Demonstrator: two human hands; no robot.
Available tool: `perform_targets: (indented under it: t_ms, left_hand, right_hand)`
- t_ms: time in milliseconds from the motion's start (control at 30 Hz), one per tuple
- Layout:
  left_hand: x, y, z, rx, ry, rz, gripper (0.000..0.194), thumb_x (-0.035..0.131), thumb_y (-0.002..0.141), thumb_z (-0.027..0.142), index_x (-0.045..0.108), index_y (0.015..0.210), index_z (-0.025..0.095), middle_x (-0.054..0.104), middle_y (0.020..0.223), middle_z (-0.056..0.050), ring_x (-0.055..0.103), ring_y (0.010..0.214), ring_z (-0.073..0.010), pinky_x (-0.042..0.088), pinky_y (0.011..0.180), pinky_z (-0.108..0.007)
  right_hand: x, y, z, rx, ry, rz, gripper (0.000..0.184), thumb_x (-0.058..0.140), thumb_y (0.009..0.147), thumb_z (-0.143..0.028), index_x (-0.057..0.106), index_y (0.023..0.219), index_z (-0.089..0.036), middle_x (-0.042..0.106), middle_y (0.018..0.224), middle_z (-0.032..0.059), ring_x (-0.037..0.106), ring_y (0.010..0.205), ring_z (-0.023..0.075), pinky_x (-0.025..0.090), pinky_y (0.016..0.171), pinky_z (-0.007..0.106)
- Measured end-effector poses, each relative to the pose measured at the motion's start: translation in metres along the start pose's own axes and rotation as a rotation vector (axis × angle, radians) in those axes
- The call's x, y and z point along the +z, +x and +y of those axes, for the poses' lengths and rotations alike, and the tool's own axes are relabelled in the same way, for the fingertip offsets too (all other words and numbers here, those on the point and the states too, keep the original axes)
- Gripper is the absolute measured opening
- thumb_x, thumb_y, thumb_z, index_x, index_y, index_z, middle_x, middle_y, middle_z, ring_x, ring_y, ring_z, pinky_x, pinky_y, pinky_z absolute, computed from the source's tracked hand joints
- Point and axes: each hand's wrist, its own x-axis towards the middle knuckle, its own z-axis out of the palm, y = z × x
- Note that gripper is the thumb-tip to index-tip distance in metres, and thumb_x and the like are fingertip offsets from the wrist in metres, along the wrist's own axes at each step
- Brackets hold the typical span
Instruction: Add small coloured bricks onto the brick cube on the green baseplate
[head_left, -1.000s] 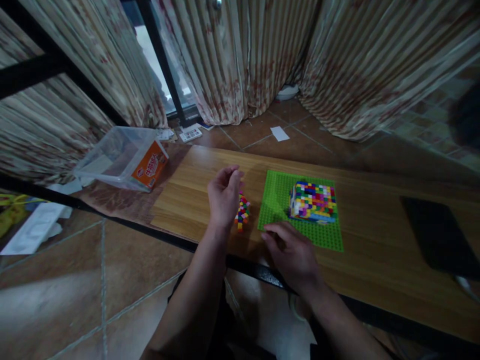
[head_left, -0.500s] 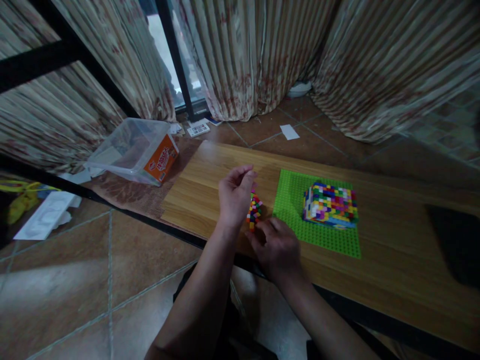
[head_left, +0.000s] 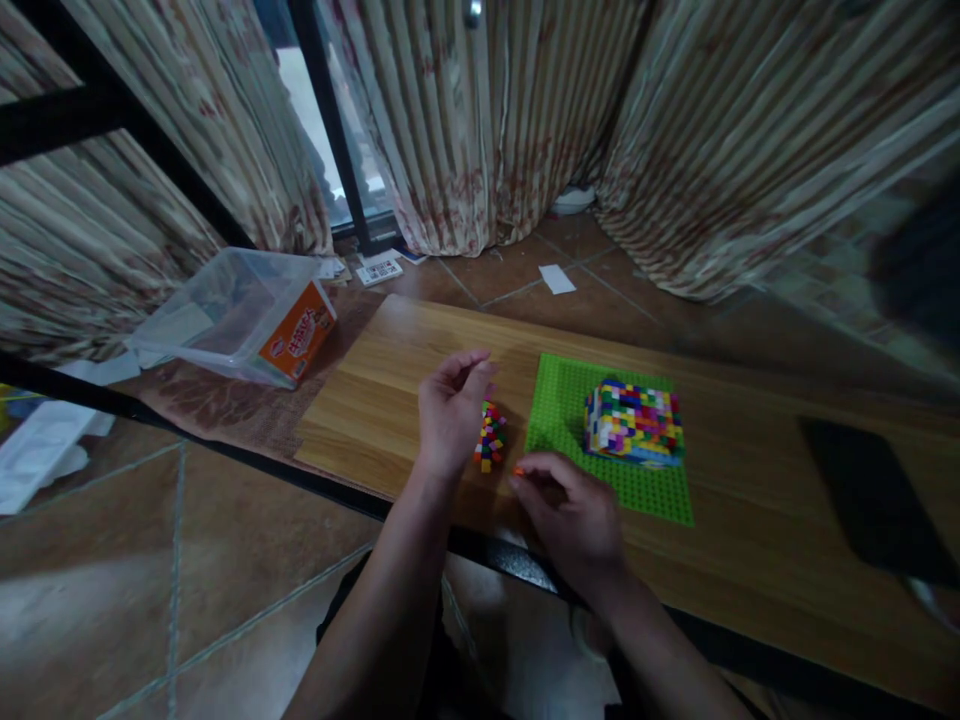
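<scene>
My right hand [head_left: 574,515] pinches a small orange toy brick [head_left: 519,471] between thumb and forefinger, just above the wooden table [head_left: 375,390]. My left hand [head_left: 452,410] is held over the table with thumb and fingers closed together; whatever they may hold does not show. Beside and partly behind it lies a small pile of loose coloured bricks [head_left: 491,436]. To the right, a block built of many-coloured bricks [head_left: 636,422] stands on a green studded baseplate [head_left: 555,400].
A clear plastic tub [head_left: 225,310] with an orange label stands at the table's left end. A flat black object [head_left: 870,490] lies on the right side. Striped curtains [head_left: 465,130] hang behind, and papers [head_left: 556,279] lie on the tiled floor.
My right hand has drawn back from the brick pile towards the right, with an orange brick now visible in its fingertips. My left hand stays beside the pile. The whole view has shifted slightly.
</scene>
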Motion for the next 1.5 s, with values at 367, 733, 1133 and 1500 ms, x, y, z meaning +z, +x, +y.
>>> perform_targets:
  t_ms: [367, 733, 1133, 1500]
  left_hand:
    - [0.010, -0.007, -0.001, -0.040, 0.047, -0.022, 0.019, 0.073, 0.075, 0.027, 0.072, 0.089, 0.016, 0.073, 0.083, -0.003, 0.064, 0.067, -0.0111, 0.051, 0.062, -0.022]
    - [0.018, -0.012, -0.001, -0.121, 0.092, -0.042, 0.025, 0.071, 0.075, 0.030, 0.072, 0.096, 0.016, 0.072, 0.087, -0.004, 0.063, 0.066, -0.0127, 0.045, 0.048, -0.020]
    - [0.016, -0.012, 0.001, -0.098, 0.085, -0.045, 0.022, 0.074, 0.074, 0.030, 0.073, 0.091, 0.016, 0.074, 0.084, -0.005, 0.065, 0.068, -0.0142, 0.047, 0.053, -0.022]
    - [0.016, -0.011, -0.003, -0.107, 0.096, -0.060, 0.024, 0.072, 0.076, 0.031, 0.073, 0.095, 0.016, 0.074, 0.087, -0.005, 0.062, 0.064, -0.0124, 0.046, 0.050, -0.020]
  right_hand:
    - [-0.083, 0.003, 0.017, 0.087, 0.049, 0.300, 0.005, 0.074, 0.083, -0.027, 0.074, 0.089, -0.027, 0.075, 0.087, -0.0022, 0.070, 0.078, 0.0138, 0.056, 0.073, 0.026]
    - [-0.123, 0.005, 0.053, 0.035, -0.238, 0.381, 0.011, 0.070, 0.085, -0.034, 0.075, 0.086, -0.024, 0.071, 0.098, 0.0034, 0.068, 0.090, 0.0193, 0.056, 0.077, 0.035]
    - [-0.117, 0.008, 0.059, 0.168, -0.169, 0.366, 0.014, 0.072, 0.079, -0.036, 0.076, 0.085, -0.024, 0.066, 0.113, 0.0073, 0.065, 0.098, 0.0225, 0.056, 0.081, 0.042]
    - [-0.103, 0.014, 0.062, 0.507, 0.557, 0.507, 0.026, 0.086, 0.055, -0.023, 0.074, 0.078, -0.021, 0.071, 0.076, -0.0019, 0.064, 0.068, 0.0127, 0.053, 0.064, 0.028]
